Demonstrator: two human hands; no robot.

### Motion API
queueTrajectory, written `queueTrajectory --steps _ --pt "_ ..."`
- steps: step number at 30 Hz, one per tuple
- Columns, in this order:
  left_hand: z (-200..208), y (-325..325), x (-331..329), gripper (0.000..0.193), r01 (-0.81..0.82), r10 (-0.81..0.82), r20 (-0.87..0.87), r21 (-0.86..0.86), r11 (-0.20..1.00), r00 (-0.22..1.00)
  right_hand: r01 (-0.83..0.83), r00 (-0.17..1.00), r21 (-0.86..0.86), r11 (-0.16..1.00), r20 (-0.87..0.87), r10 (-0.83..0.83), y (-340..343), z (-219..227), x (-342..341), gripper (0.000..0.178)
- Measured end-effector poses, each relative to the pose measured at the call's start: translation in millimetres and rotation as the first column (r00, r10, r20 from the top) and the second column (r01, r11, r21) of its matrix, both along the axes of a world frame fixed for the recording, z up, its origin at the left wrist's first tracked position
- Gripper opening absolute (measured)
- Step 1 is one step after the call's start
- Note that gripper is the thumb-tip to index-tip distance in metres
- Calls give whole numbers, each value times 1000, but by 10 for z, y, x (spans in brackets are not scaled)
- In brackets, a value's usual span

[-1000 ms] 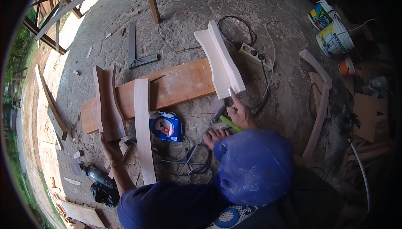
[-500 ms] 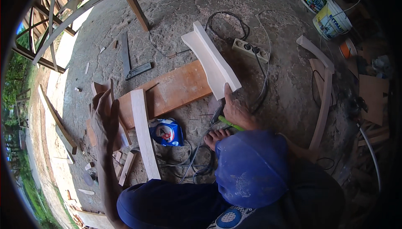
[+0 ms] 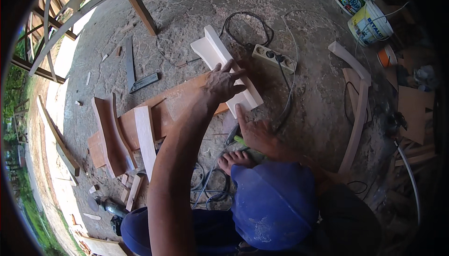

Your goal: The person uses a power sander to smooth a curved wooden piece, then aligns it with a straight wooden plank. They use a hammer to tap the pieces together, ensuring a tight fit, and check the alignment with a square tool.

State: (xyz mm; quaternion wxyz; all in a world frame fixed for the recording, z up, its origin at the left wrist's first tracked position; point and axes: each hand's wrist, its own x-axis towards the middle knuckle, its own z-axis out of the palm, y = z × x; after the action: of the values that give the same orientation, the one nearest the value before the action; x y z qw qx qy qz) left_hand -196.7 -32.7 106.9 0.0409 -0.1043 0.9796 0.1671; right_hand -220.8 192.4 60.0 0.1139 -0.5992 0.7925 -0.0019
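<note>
A pale, curved wooden piece (image 3: 208,51) with an upright strip along one side lies across the far end of a reddish-brown board (image 3: 173,95). My left hand (image 3: 217,84) rests on it, fingers spread over the strip. At its near end, my right hand (image 3: 257,134) presses with a stretched index finger; the other fingers are partly hidden. A green handle (image 3: 240,140) shows beside this hand; whether the hand touches it I cannot tell. Across the board to the left lie a pale curved slat (image 3: 145,129) and a reddish curved piece (image 3: 111,132).
A white power strip (image 3: 275,58) with a plug and cables lies beyond the pale piece. A grey metal square (image 3: 131,66) is at the left. Two buckets (image 3: 369,24) stand at the far right, near curved wood (image 3: 360,120). My bare foot (image 3: 234,159) is close by.
My left hand has left the reddish curved piece and swung right onto the pale wooden piece. My forearm now hides the blue packet. My right index finger stays on the near end.
</note>
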Motion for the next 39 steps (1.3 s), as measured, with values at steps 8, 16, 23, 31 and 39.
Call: queueTrajectory --steps 8,16,23,31,39 --pt "-95 110 -100 57 -53 66 -72 172 984 995 322 904 -6 947 300 -305 77 -67 -182 85" --pt "-71 50 -77 58 -54 69 -54 251 967 996 32 926 -57 998 378 -8 -30 -143 -127 87" --pt "-158 39 -83 59 -59 84 -97 233 971 992 156 986 75 985 39 -159 -1 64 -256 91" --pt "-126 75 -115 54 -88 111 -103 210 974 989 -40 988 192 981 -141 68 -66 232 -354 83" --pt "-276 23 -110 58 -95 126 -138 214 972 982 -57 998 208 977 -5 59 -25 535 -133 77"
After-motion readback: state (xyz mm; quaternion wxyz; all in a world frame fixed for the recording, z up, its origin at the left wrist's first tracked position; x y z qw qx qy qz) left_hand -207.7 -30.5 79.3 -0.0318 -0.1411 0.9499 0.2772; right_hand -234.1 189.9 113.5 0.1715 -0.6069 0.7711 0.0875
